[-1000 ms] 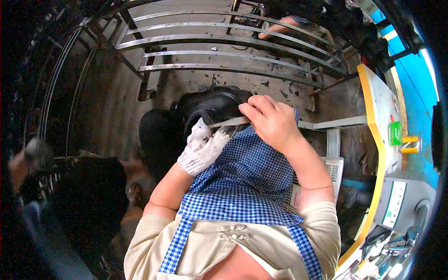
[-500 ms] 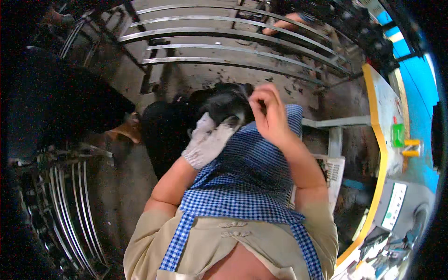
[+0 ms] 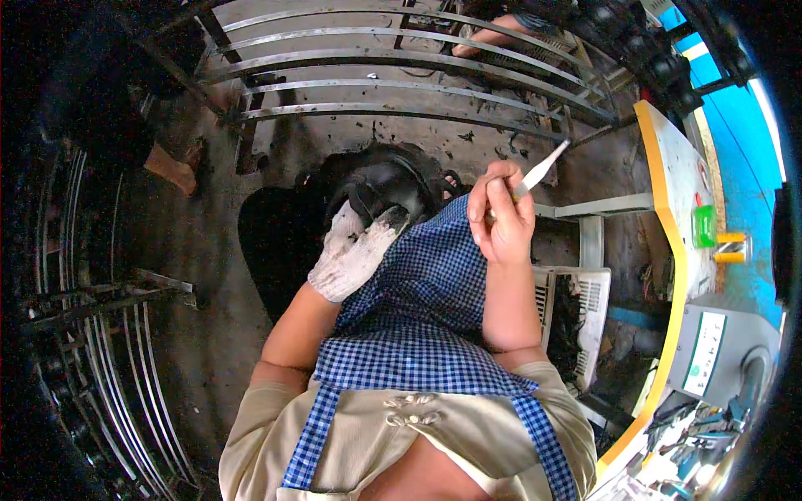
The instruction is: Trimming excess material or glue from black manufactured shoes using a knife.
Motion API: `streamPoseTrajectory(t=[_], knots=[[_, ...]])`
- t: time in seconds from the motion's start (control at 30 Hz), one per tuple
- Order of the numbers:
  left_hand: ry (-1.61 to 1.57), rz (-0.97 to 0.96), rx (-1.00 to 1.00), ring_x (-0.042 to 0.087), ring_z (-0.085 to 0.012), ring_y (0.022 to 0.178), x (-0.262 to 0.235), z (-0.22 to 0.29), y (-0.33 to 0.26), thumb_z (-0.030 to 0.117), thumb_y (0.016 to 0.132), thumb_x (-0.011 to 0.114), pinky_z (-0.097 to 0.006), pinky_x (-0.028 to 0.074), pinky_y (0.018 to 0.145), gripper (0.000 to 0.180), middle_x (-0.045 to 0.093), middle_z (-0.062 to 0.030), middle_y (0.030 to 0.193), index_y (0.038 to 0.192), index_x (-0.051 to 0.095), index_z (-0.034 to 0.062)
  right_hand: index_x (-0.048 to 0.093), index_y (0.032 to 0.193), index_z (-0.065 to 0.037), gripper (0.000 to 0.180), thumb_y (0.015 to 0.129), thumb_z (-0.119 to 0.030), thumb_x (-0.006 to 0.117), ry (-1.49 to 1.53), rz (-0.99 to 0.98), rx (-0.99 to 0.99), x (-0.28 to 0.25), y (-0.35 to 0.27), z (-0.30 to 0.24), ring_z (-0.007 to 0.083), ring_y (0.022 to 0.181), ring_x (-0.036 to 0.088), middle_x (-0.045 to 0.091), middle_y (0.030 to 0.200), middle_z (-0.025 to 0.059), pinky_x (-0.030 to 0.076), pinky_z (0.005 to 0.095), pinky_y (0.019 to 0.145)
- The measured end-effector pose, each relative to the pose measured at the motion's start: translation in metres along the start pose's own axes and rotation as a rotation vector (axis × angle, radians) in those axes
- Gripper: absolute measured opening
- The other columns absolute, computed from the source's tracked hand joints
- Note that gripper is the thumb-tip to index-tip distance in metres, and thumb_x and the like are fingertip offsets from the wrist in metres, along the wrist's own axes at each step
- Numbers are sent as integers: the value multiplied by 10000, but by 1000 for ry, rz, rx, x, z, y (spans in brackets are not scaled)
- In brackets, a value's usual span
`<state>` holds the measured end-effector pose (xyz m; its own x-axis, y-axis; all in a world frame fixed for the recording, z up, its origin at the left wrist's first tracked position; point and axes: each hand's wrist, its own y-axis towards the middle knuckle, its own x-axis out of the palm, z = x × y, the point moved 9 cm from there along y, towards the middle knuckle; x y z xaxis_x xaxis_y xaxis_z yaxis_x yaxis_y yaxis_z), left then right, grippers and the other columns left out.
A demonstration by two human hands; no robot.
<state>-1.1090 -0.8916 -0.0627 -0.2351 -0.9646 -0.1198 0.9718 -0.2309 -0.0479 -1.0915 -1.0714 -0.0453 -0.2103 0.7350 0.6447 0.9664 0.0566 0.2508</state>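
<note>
My left hand (image 3: pixel 355 250), in a whitish knitted glove with dark-stained fingertips, is closed on a glossy black shoe-like piece (image 3: pixel 401 179) over my lap. Its fingers press on the near edge, and the exact kind of the piece is hard to make out. Bare and raised just to the right, my right hand (image 3: pixel 504 209) grips a slim white tool (image 3: pixel 543 167) with a tapered end pointing up and right, away from the black piece. Under both forearms lies a blue-and-white checked apron (image 3: pixel 418 359).
A metal-barred rack (image 3: pixel 401 58) spans the far side; another rack (image 3: pixel 125 376) stands at left. Dark scraps litter the floor. At right are a yellow-edged table (image 3: pixel 668 188), a green container (image 3: pixel 703 225), a grey machine (image 3: pixel 723 346) and a white crate (image 3: pixel 595 317). Another person's foot (image 3: pixel 171 169) shows at left.
My right hand has drawn back from the black piece and turned, and the white tool now shows in it. The left hand keeps its hold. At left, the other person has moved away.
</note>
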Motion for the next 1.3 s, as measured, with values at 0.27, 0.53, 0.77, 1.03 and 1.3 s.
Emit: streamPoseTrajectory(t=[0.27,0.53,0.77,1.03,1.3], knots=[[856,-119,755,573,-305,654,33,38,-29,271,706,711,-390,483,616,292,575,-128,737,799,616,11,439,1320,-23,475,903,-219,553,-408,-14,438,-65,-29,68,189,1165,483,529,1257,77,389,343,980],[717,-375,589,596,-288,930,31,61,-34,245,758,658,-404,476,814,302,610,-118,960,963,605,29,420,1334,-11,692,822,-426,634,33,90,732,-94,-86,148,242,1175,506,527,1275,115,415,357,975],[58,610,360,490,-297,1155,-100,51,-17,213,791,691,-379,389,973,675,470,-175,1274,1334,345,8,412,1335,-17,623,825,-302,630,12,132,820,-97,-112,163,236,1152,522,530,1275,105,419,359,975],[-229,438,214,515,-172,1071,-102,37,2,137,767,689,-303,397,953,551,559,-74,1146,1255,461,20,581,1142,-51,314,846,-144,627,-654,-48,691,-83,-63,130,131,882,589,632,1013,30,476,271,777],[-96,-74,154,554,-185,1046,-48,46,13,344,658,775,-323,425,936,692,595,-101,1123,1209,523,11,681,960,-29,257,710,19,719,-1079,-497,-362,97,3,-34,161,650,602,617,779,76,479,260,564]])
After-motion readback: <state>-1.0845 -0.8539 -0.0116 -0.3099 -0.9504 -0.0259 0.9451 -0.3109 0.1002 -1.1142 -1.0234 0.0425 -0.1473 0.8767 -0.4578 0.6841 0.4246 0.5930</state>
